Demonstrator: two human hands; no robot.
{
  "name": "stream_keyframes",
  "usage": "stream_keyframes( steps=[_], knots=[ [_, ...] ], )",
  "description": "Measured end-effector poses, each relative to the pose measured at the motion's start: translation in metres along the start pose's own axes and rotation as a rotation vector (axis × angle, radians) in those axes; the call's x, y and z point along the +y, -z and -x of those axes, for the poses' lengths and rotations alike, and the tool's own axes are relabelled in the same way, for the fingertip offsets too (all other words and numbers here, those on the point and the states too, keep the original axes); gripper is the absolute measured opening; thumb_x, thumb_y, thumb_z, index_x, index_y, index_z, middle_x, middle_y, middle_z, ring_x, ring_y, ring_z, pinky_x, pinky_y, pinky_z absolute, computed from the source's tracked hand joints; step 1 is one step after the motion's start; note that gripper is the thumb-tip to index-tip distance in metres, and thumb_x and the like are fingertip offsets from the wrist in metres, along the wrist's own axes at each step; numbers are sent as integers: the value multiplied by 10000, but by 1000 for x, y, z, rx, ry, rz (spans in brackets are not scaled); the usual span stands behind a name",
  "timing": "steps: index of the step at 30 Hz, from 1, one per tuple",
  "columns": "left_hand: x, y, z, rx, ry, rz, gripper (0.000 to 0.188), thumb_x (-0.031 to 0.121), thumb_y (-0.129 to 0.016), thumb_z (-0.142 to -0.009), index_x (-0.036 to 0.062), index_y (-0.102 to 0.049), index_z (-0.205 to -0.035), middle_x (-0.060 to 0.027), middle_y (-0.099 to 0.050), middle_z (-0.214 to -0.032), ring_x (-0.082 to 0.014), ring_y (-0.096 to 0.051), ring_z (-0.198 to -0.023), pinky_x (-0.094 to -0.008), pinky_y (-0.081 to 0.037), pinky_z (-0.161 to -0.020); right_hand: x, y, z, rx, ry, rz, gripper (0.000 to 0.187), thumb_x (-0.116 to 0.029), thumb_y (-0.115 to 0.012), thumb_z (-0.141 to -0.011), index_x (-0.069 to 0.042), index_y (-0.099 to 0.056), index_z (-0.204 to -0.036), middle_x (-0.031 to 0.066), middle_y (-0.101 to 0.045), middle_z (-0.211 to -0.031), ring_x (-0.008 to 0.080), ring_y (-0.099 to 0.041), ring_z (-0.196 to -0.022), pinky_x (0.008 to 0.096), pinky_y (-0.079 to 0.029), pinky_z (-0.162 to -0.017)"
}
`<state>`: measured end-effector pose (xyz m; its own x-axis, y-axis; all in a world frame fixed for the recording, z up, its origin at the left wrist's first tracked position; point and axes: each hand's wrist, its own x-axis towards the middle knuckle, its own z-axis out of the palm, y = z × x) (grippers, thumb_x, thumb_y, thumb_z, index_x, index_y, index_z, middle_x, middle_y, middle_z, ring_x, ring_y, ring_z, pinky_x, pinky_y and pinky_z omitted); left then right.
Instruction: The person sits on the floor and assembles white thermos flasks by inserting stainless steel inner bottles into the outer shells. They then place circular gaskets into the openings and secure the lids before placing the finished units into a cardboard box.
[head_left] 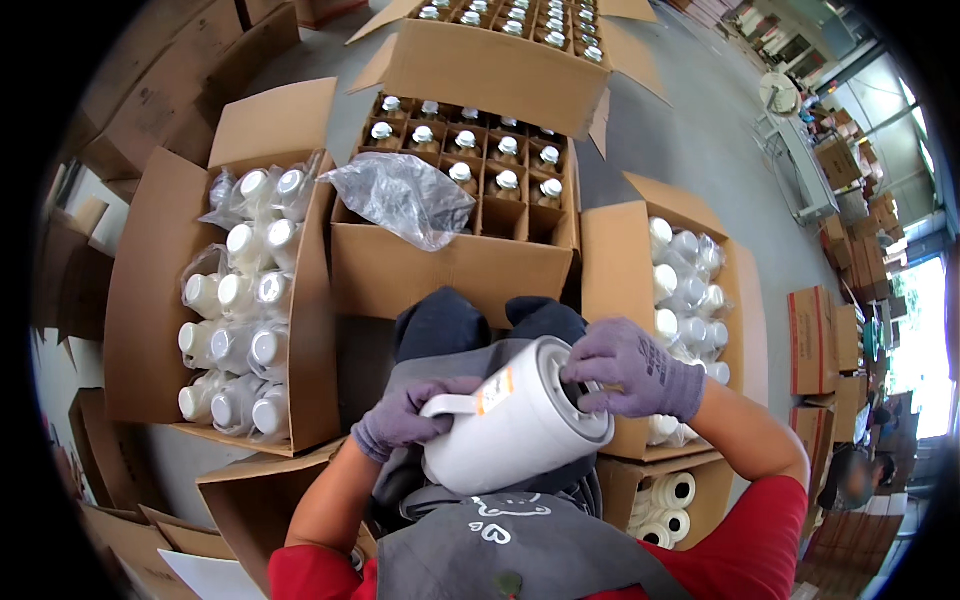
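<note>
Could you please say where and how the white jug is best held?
The white jug is probably best taken by its slim handle, coming from the left: it lies tilted with the handle jutting leftward, and is otherwise broad and round.

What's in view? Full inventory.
Cartons: many, brown, all around
Jug: one, white, centre
Bottles: many, silvery caps, top centre cartons
Bag: one, clear, on front bottle carton
Wrapped containers: many, white, left and right cartons
Cylinders: several, white, lower right carton
Stand: one, grey, right background
Floor: one, grey, throughout
Person: one, colours unclear, far right
Apron: one, grey, bottom centre
Trousers: one pair, dark, behind jug
Sleeves: two, red, lower edge
Left hand: one, purplish glove, on jug's handle
Right hand: one, purplish glove, at jug's rim
</note>
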<state>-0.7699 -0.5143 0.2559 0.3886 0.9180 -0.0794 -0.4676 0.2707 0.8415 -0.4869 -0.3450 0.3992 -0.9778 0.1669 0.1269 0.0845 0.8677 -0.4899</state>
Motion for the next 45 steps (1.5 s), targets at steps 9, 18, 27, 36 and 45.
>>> stream_keyframes(
  steps=[9,18,27,36,45],
  knots=[
    [-8,19,-7,-66,139,78,559,77,-618,-836,18,-508,-1380,-29,-637,-1191,-74,-587,-1036,-236,-469,-890,20,-9,-15,-263,-164,165,347,-328,-726,-716,-144,-649,-1000,44,-623,-867,268,-609,-805,435,-454,-746],
    [8,-1,-17,287,-60,-521,403,53,-591,-790,23,-608,-1191,-139,-649,-1168,-249,-633,-1060,-325,-478,-927,67,-29,-31,-571,-796,-328,371,-383,-567,-884,-59,-676,-1026,163,-695,-960,335,-668,-879,400,-509,-772],
    [51,29,-42,373,123,-634,300,111,-686,-769,30,-647,-1055,-113,-681,-1080,-228,-664,-936,-313,-510,-836,238,-29,-158,-703,-707,-381,253,-280,-581,-852,-74,-704,-929,162,-704,-968,320,-675,-865,401,-531,-764],
    [64,46,-69,654,339,-301,463,134,-671,-846,13,-542,-1274,-57,-649,-1100,-131,-604,-988,-283,-488,-862,411,-245,-305,-433,-209,300,304,-257,-625,-847,-139,-703,-1116,37,-700,-1102,214,-662,-1034,377,-490,-785],
    [44,49,-61,720,362,-123,628,73,-738,-837,52,-455,-1397,-73,-631,-1192,-138,-606,-1024,-311,-493,-904,359,-157,-299,-90,-277,-54,506,-381,-561,-894,-142,-567,-1340,67,-626,-1301,215,-615,-1137,404,-490,-886]
  ],
)
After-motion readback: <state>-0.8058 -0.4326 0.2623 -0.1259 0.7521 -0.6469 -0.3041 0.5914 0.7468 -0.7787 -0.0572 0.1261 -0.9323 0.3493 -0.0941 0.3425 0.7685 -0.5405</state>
